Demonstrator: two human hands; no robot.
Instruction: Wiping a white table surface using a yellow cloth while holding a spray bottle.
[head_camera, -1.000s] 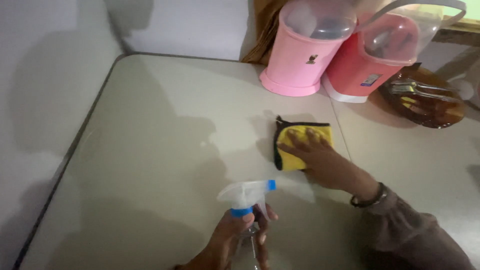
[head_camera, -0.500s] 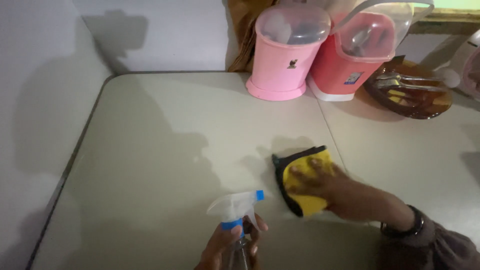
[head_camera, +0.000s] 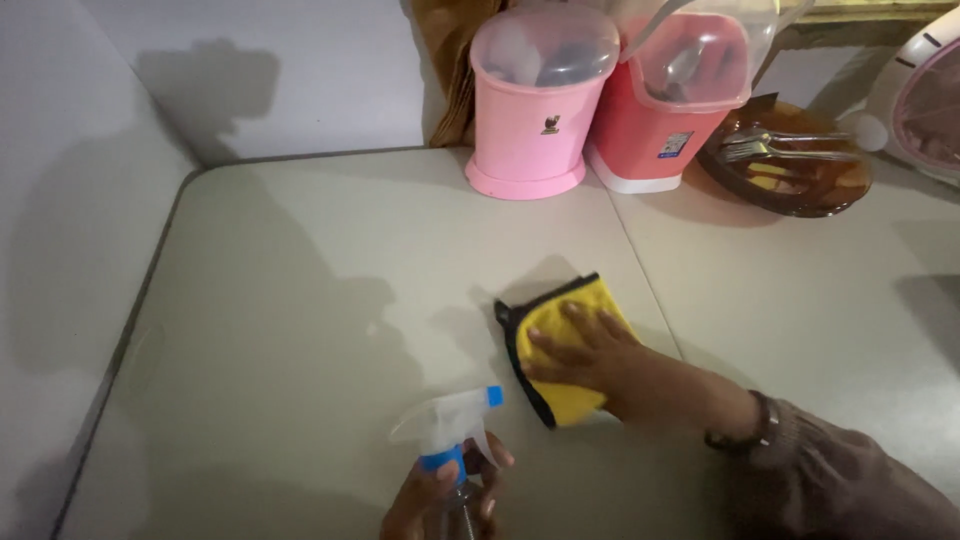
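Where the view cuts off at its lower edge, the left hand (head_camera: 440, 500) grips a clear spray bottle (head_camera: 450, 455) by the neck, fingers (head_camera: 492, 462) closed round it just under the blue collar. The bottle's pale trigger head has a blue nozzle tip pointing right, toward the cloth. The bottle's body is mostly out of frame, so whether it stands on the desk (head_camera: 300, 300) cannot be told.

Just right of the nozzle, the right hand (head_camera: 585, 355) lies flat on a folded yellow cloth (head_camera: 560, 350) with a dark edging. Its fingers are spread and extended, pressing down on the cloth rather than clasping it. The cloth lies on the pale desk near the centre seam, tilted. A dark band sits at the right wrist, above a brownish sleeve (head_camera: 850, 480).

Farther back, against the wall: a pink container (head_camera: 530, 120) with a clear domed lid, touching or just beside a red container (head_camera: 660, 120) with a clear lid. Right of these, an amber glass dish (head_camera: 790, 175) holds metal cutlery. At the far right edge, part of a white and pink round object (head_camera: 925, 100).
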